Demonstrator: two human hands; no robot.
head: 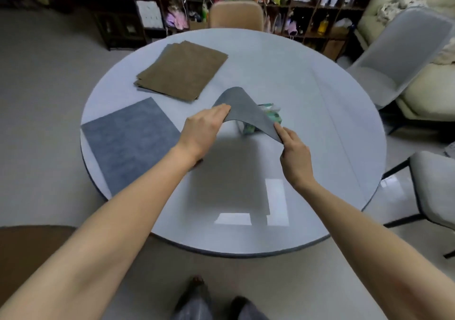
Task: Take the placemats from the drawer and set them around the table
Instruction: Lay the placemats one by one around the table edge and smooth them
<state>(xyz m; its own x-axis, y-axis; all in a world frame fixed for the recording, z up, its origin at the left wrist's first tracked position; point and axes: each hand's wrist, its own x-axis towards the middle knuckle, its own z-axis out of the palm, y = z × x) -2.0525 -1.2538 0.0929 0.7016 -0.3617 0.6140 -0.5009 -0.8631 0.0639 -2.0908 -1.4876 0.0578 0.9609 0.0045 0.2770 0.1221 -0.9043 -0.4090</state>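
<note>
While arched above the table, grey placemat pinched between both hands. Left hand gripping one edge. Right hand pinching the opposite corner.

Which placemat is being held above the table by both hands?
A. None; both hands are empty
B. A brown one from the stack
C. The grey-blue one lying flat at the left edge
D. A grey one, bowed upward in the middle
D: the left hand and right hand each grip an edge of the grey placemat, which arches over the table.

no legible text, labels, or numbers
</note>
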